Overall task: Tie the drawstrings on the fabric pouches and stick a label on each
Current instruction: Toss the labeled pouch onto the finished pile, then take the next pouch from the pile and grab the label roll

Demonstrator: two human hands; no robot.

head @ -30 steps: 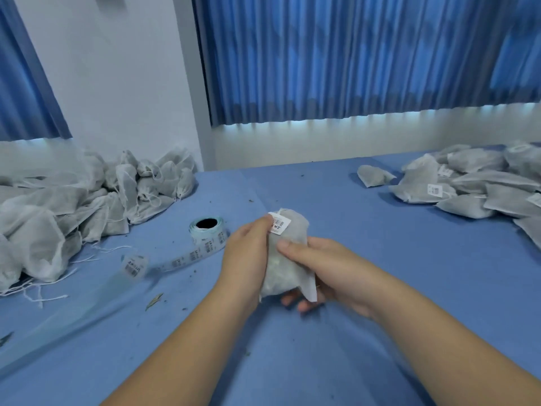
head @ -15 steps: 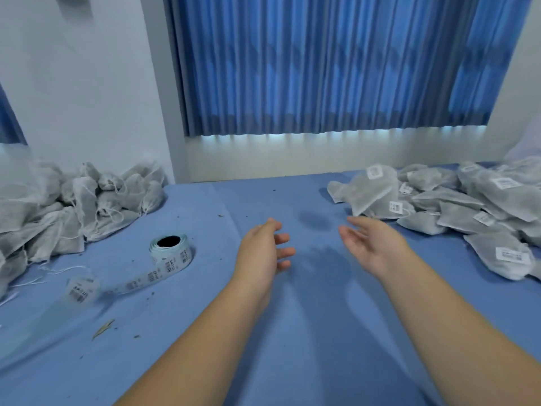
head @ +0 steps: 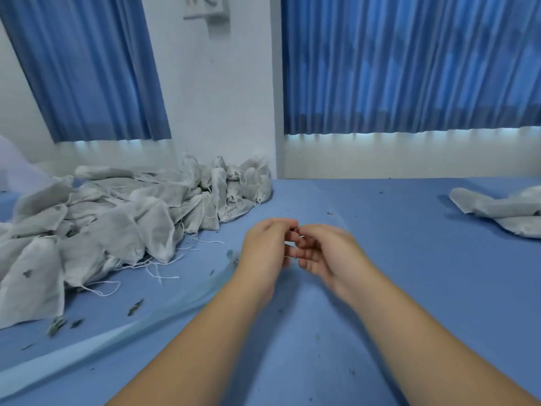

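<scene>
Fingers [head: 307, 254] of the left hand [head: 263, 247] and right hand [head: 333, 256] curl together at the middle, tips touching; blur hides whether they pinch anything. Pouches [head: 117, 224] heap along the left edge, more pouches [head: 497, 210] at the right edge, wide blue table [head: 409, 259] between.

left hand [head: 268, 249], right hand [head: 328, 254], curled fingers [head: 306, 254] meeting

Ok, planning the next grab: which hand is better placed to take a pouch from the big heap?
Left, probably. The heap of pouches lies to the left, nearer the left hand; the right hand would have to cross over it.
</scene>
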